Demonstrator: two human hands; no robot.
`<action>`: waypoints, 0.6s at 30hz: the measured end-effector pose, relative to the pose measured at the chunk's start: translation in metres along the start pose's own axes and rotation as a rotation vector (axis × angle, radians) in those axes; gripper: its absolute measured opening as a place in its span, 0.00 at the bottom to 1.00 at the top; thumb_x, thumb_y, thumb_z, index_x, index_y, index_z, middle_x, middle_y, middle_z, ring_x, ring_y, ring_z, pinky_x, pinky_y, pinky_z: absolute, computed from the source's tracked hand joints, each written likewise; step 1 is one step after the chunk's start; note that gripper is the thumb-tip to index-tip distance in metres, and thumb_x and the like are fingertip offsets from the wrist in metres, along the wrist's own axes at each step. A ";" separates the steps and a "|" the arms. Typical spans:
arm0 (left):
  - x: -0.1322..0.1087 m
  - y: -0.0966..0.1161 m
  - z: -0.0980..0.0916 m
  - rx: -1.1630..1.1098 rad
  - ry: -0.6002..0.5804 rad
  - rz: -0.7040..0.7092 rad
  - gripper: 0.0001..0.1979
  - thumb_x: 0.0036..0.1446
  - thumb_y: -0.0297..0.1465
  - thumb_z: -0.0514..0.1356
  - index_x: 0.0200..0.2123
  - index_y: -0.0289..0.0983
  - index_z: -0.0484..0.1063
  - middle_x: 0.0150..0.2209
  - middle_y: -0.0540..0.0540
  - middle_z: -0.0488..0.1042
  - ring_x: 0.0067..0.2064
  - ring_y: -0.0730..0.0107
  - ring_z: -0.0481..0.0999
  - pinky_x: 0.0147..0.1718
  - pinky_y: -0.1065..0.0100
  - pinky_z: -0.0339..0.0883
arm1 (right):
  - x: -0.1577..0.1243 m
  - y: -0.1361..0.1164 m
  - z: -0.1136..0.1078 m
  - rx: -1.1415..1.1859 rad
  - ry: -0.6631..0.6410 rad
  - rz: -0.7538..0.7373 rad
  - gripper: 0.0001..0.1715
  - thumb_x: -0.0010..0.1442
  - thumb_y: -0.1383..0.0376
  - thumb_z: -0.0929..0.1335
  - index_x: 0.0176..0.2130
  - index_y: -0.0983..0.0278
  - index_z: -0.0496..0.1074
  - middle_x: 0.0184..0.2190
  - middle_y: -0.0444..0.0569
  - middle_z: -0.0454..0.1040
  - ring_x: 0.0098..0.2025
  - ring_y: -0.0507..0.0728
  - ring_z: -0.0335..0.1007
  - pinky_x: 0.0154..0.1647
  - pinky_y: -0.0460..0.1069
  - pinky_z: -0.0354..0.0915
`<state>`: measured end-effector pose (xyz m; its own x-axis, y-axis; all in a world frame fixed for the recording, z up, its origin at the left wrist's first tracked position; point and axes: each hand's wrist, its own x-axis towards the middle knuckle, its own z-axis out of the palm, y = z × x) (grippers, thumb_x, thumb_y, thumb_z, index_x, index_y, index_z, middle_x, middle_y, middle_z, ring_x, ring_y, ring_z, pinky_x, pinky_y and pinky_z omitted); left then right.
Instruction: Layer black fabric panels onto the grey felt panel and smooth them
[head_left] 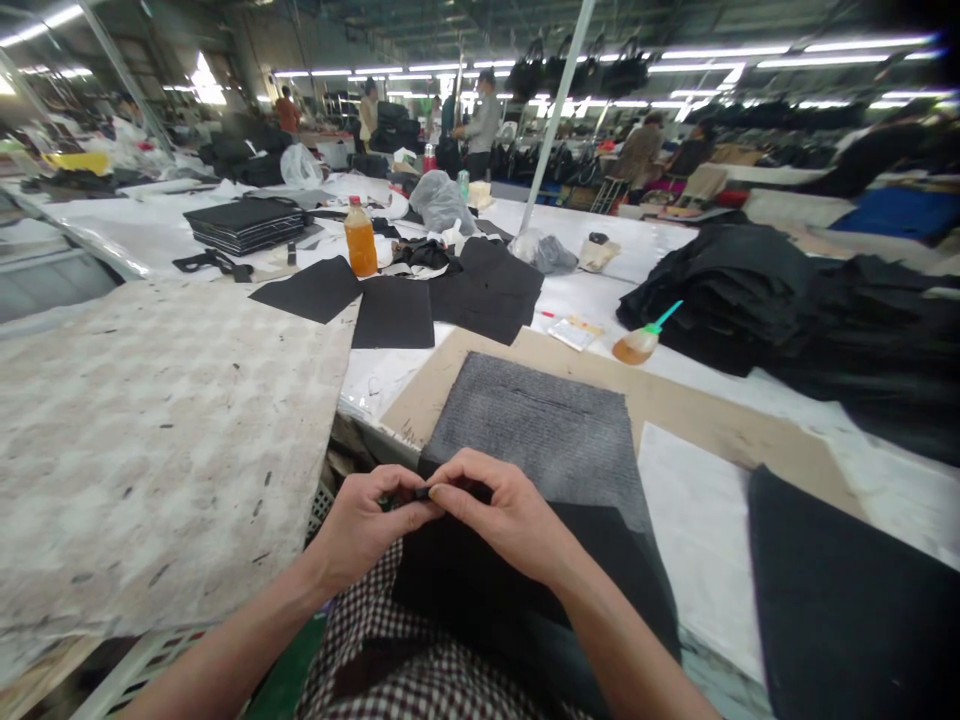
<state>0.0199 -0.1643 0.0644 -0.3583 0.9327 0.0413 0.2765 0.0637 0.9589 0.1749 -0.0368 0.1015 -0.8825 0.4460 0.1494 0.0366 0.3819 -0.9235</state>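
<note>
Your two hands meet just in front of your body, and between their fingertips you pinch a small dark piece (422,492). The left hand (373,518) holds it from the left side, with thumb and finger pressed together; the right hand (504,515) holds it from the right, also in a close pinch, so neither hand is released. The visible part of this piece is short, and its long axis seems to run from left to right, from one hand toward the other. If it is the edge of the black panel (469,572) or a separate bit, I cannot tell, because your fingers cover the joint. The black panel itself spreads from the pinch toward your body and to your right, below the right hand and forearm, thus the right hand is the nearer one to its main part. Directly beyond the hands, on the bench (366,388), lies the grey ribbed sheet (536,420), somewhat more on the right hand's side.
</note>
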 end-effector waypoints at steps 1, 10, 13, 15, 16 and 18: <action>0.000 0.001 0.000 0.009 -0.003 0.004 0.10 0.57 0.39 0.67 0.35 0.37 0.78 0.30 0.51 0.74 0.32 0.73 0.70 0.33 0.72 0.63 | 0.001 0.000 0.001 -0.003 0.000 -0.002 0.06 0.66 0.64 0.68 0.38 0.60 0.78 0.35 0.42 0.75 0.39 0.52 0.70 0.43 0.47 0.62; 0.001 0.004 -0.003 0.035 -0.009 0.008 0.09 0.57 0.37 0.66 0.34 0.37 0.78 0.28 0.52 0.73 0.31 0.75 0.68 0.31 0.74 0.60 | 0.004 -0.001 0.010 -0.003 0.039 0.039 0.05 0.62 0.67 0.70 0.33 0.61 0.78 0.32 0.43 0.72 0.36 0.52 0.68 0.38 0.48 0.61; 0.001 0.004 -0.003 0.043 -0.010 0.018 0.07 0.57 0.35 0.66 0.34 0.36 0.78 0.28 0.52 0.73 0.31 0.75 0.69 0.32 0.73 0.61 | 0.004 0.000 0.012 0.000 0.056 0.046 0.05 0.61 0.68 0.70 0.33 0.61 0.78 0.31 0.43 0.71 0.34 0.51 0.67 0.36 0.48 0.60; 0.001 0.004 -0.003 0.043 -0.011 0.025 0.06 0.57 0.34 0.66 0.34 0.37 0.78 0.29 0.52 0.73 0.31 0.74 0.69 0.32 0.73 0.61 | 0.003 0.001 0.014 0.004 0.068 0.044 0.06 0.60 0.68 0.70 0.32 0.62 0.77 0.30 0.43 0.70 0.33 0.51 0.66 0.35 0.47 0.59; 0.001 0.004 -0.003 0.039 -0.011 0.028 0.06 0.57 0.33 0.66 0.34 0.37 0.78 0.29 0.52 0.74 0.31 0.74 0.69 0.32 0.73 0.61 | 0.003 0.001 0.015 0.008 0.075 0.043 0.06 0.60 0.69 0.69 0.31 0.62 0.76 0.30 0.43 0.70 0.33 0.51 0.65 0.34 0.47 0.59; 0.000 0.002 -0.003 0.032 -0.015 0.031 0.05 0.57 0.33 0.65 0.35 0.37 0.78 0.29 0.52 0.74 0.32 0.74 0.70 0.33 0.73 0.62 | 0.004 0.001 0.018 0.013 0.089 0.033 0.07 0.59 0.70 0.69 0.29 0.63 0.75 0.29 0.42 0.69 0.32 0.50 0.64 0.33 0.47 0.58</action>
<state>0.0176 -0.1650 0.0675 -0.3362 0.9395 0.0666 0.3154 0.0457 0.9479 0.1633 -0.0493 0.0949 -0.8359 0.5282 0.1493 0.0583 0.3559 -0.9327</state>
